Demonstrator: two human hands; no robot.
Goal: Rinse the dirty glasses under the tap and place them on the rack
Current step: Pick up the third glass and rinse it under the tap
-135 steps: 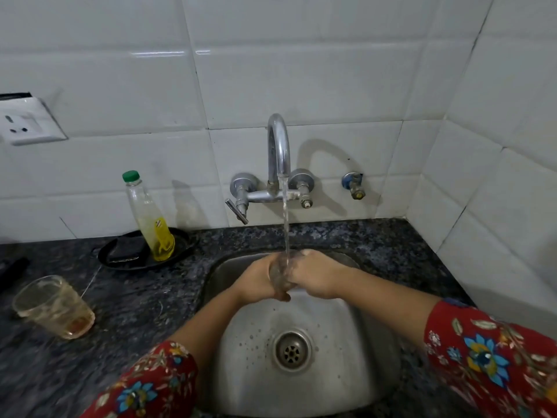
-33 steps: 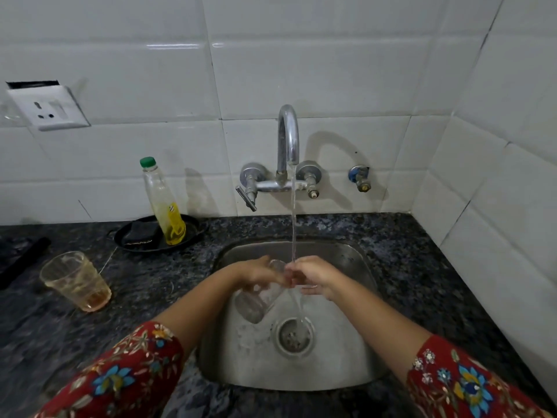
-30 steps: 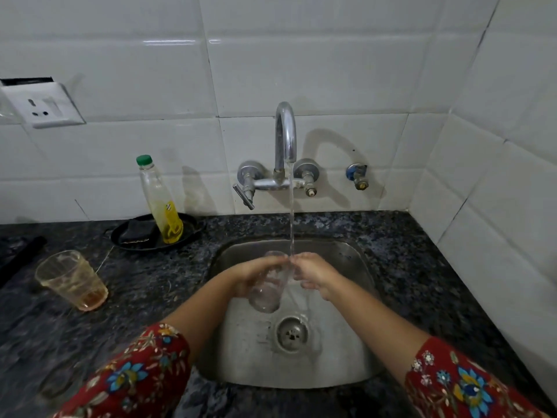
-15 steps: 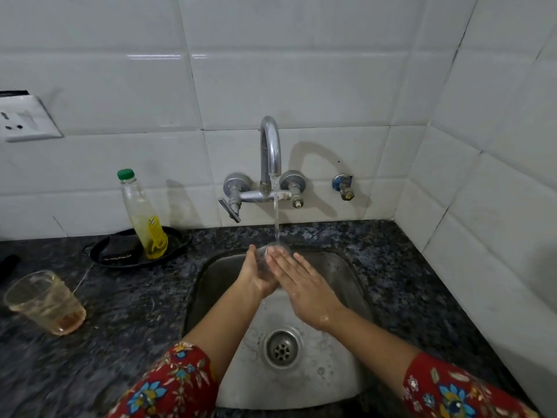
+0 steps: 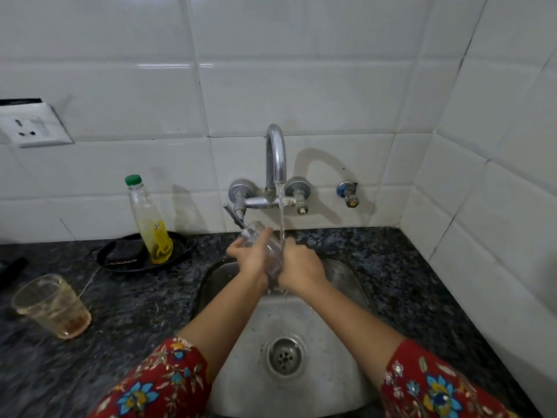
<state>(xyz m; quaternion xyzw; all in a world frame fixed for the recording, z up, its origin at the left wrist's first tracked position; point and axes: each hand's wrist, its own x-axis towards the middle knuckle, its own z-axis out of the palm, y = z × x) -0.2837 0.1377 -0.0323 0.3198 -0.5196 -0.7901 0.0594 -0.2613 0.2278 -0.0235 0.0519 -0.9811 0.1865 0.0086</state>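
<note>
Above steel sink (image 5: 325, 327), left hand (image 5: 250, 256) and right hand (image 5: 301, 267) grip glass (image 5: 253, 233) (tap (image 5: 275, 155) running).

Bottle (image 5: 149, 220) upright in black dish (image 5: 135, 266); wall socket (image 5: 33, 125) far left.

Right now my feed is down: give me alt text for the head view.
The left hand and right hand grip a clear glass tilted under the running tap over the steel sink. A second, dirty glass stands upright on the dark counter to the left, near a green-capped bottle on a black tray.
</note>
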